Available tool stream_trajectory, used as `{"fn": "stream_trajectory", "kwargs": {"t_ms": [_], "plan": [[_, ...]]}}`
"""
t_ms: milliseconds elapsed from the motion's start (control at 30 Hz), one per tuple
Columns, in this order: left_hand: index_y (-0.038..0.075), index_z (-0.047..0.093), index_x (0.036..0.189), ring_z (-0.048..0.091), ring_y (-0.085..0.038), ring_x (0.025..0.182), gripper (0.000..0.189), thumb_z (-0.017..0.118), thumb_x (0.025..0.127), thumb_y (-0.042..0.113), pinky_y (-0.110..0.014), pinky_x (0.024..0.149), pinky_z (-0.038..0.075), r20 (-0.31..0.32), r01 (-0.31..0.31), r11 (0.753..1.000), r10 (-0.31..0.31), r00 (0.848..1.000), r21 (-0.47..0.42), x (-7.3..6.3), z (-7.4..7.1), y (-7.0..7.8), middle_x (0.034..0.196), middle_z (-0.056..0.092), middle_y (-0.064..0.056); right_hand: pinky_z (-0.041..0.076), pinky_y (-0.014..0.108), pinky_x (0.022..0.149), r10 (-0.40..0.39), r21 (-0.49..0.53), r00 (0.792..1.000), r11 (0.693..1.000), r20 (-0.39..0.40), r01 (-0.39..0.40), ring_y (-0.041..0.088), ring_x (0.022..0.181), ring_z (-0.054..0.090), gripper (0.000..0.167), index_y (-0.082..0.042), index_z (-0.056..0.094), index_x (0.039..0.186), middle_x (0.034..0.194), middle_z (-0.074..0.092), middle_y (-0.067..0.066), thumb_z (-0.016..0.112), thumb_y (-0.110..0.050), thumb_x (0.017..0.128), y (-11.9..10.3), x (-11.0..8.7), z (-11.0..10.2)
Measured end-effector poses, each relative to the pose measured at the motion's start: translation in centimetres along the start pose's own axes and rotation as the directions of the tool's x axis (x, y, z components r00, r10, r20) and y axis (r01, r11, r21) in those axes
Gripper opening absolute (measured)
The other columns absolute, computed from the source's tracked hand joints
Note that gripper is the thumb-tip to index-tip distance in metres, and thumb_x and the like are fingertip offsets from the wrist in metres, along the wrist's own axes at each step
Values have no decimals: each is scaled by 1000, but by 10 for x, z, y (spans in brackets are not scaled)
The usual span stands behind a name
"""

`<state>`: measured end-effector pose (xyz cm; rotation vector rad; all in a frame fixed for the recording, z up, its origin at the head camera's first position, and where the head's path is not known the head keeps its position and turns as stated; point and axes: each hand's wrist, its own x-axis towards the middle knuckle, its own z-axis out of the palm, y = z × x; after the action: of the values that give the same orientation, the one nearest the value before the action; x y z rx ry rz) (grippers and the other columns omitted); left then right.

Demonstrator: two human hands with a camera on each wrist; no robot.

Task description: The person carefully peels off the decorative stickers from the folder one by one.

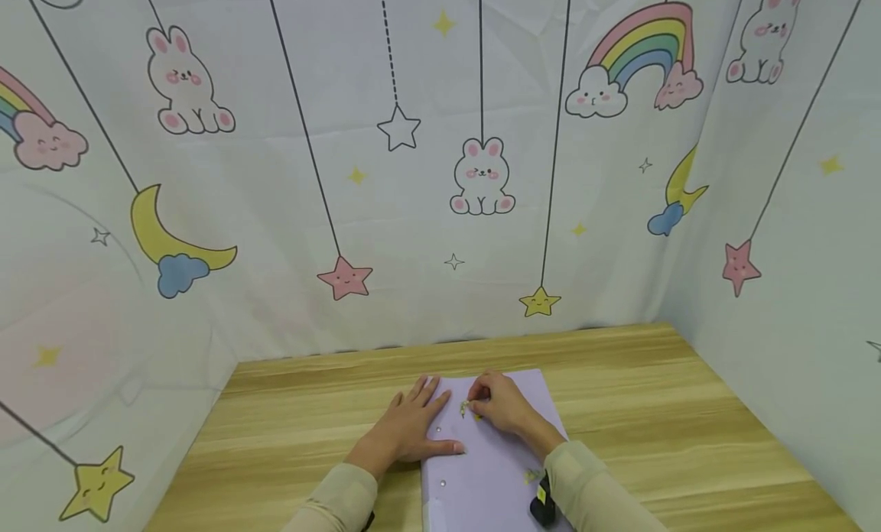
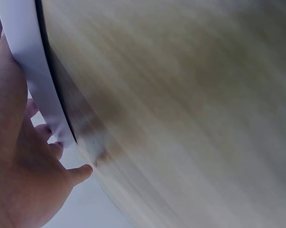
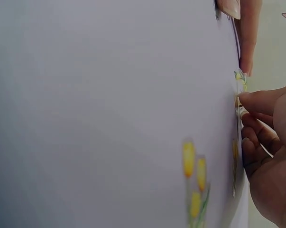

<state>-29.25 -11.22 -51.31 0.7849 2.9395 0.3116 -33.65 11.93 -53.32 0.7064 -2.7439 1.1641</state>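
A lilac folder [image 1: 492, 478] with small metal-ringed holes along its left side lies on the wooden table. My left hand [image 1: 411, 429] rests spread over its left edge, thumb across the cover. In the left wrist view the left hand [image 2: 26, 156] lies along the folder's side. On the upper part of the cover, my right hand [image 1: 505, 406] pinches a small flower sticker [image 1: 463, 410] between thumb and fingertips. The right wrist view shows this flower sticker [image 3: 244, 81] at the right thumb's tip. Yellow tulip stickers [image 3: 188, 159] sit lower on the cover.
The wooden table [image 1: 661, 425] extends on both sides of the folder. A white cloth [image 1: 413, 211] printed with rabbits, stars and rainbows hangs behind the table and along its sides. A small black device [image 1: 542, 507] is by the right wrist, over the folder's lower right.
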Motion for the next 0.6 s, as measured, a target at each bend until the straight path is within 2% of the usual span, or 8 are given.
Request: {"fn": "stream_trajectory", "kwargs": {"t_ms": [367,600], "plan": [[14,39,165,15,-38,162,104,60,89,82,-67,121,27,5,-2,1000,2,1000,2,0,1,1,175,21,-17,49,30,76,6,46,1000,999,20,-7,12,84,58,14,-10,68,92,90,63,-1,78,0,92,-2,-3,-2],[13,40,165,15,-38,162,103,61,90,81,-67,121,28,6,-1,1000,1,1000,-2,-1,1,2,175,21,-17,48,29,77,-20,19,999,1000,30,20,12,87,57,13,-13,73,92,94,60,-4,81,-3,91,0,-3,-3]]}}
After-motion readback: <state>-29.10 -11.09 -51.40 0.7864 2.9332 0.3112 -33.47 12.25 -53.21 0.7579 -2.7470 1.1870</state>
